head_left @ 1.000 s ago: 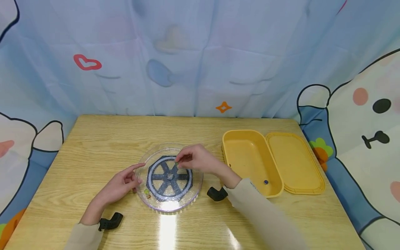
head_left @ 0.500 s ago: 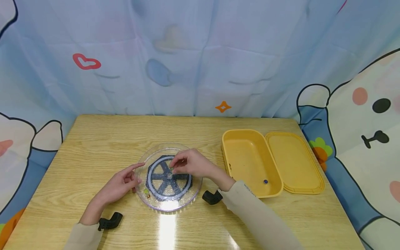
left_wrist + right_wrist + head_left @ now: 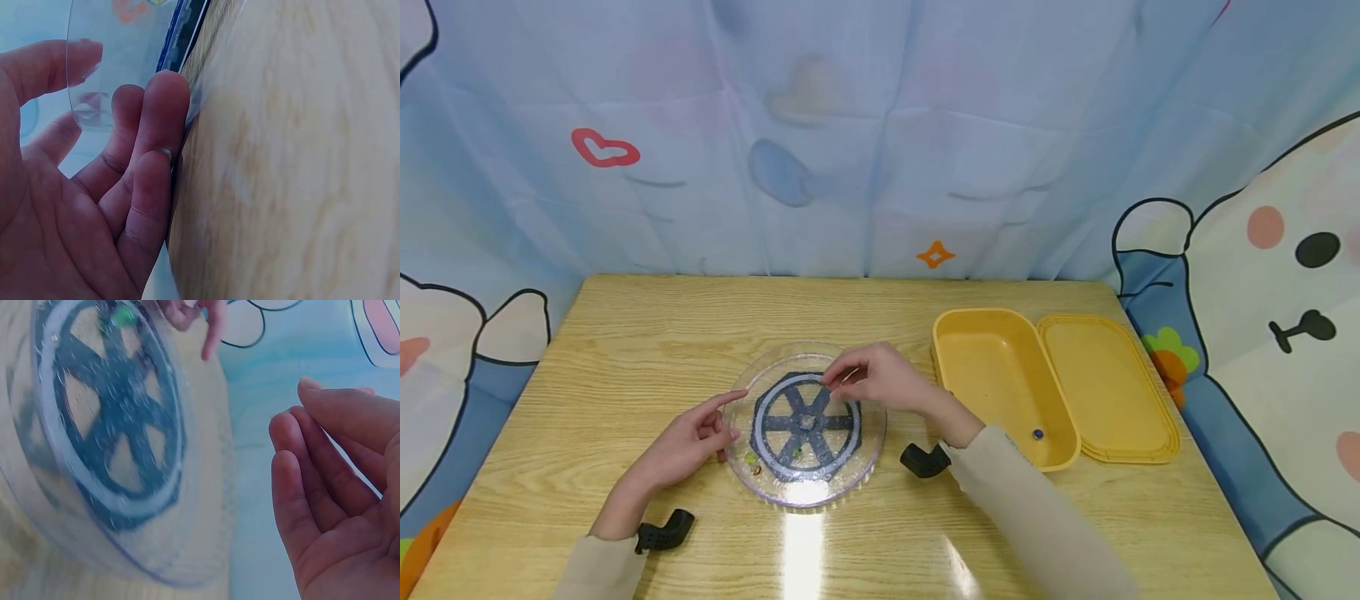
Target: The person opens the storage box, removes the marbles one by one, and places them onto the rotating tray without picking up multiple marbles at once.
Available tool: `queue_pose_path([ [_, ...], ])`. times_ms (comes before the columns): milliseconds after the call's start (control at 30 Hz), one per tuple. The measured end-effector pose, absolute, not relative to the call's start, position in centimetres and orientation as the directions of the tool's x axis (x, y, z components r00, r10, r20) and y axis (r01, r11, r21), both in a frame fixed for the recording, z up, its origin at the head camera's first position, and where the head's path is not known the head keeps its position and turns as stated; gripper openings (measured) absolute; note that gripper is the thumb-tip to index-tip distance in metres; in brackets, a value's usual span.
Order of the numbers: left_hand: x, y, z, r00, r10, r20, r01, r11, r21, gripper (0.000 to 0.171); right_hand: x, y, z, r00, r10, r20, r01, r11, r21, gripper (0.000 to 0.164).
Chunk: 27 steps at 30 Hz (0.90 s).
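Note:
A clear round dish stands over a dark spoked base with a pale ring. My left hand holds its left rim; in the left wrist view the thumb overlaps the clear edge and curled fingers lie below. Over the dish's upper right my right hand hovers, fingers loosely bent, with nothing visible between them in the right wrist view. A small green marble lies on the dish, also seen as a green blob. By the left rim are a yellow-green marble and an amber marble.
Right of the dish stands a yellow box with a blue marble inside. Its flat yellow lid lies alongside. A patterned curtain hangs behind the wooden table.
My right hand moved toward the dish's middle with the green marble, let it go, and drew back up and right. The marble now lies lower on the dish. My left hand stayed put.

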State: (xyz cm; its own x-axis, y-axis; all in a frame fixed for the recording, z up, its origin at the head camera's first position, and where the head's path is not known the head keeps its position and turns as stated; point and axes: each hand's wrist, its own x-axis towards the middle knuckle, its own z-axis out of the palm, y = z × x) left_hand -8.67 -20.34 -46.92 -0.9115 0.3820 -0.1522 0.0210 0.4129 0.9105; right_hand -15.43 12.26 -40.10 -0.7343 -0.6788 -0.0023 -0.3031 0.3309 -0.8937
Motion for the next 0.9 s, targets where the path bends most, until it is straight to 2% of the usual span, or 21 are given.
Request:
queue_pose_path([
  [433, -8.8, -20.3, -46.8, -0.907, 0.387, -0.168, 0.003, 0.406, 0.914, 0.054, -17.0, 18.9, -38.0, -0.855, -0.518, -0.017, -0.215, 0.385, -0.898, 0.017],
  [600, -8.8, -20.4, -46.7, -0.907, 0.388, -0.162, 0.009, 0.402, 0.915, 0.055, -17.8, 22.2, -38.2, -0.886, -0.464, -0.017, -0.17, 0.359, -0.918, 0.019],
  [900, -8.8, -20.4, -46.8, -0.906, 0.394, -0.154, 0.017, 0.398, 0.917, 0.055, -18.4, 26.4, -39.1, -0.918, -0.384, -0.094, -0.079, 0.41, -0.909, 0.027],
])
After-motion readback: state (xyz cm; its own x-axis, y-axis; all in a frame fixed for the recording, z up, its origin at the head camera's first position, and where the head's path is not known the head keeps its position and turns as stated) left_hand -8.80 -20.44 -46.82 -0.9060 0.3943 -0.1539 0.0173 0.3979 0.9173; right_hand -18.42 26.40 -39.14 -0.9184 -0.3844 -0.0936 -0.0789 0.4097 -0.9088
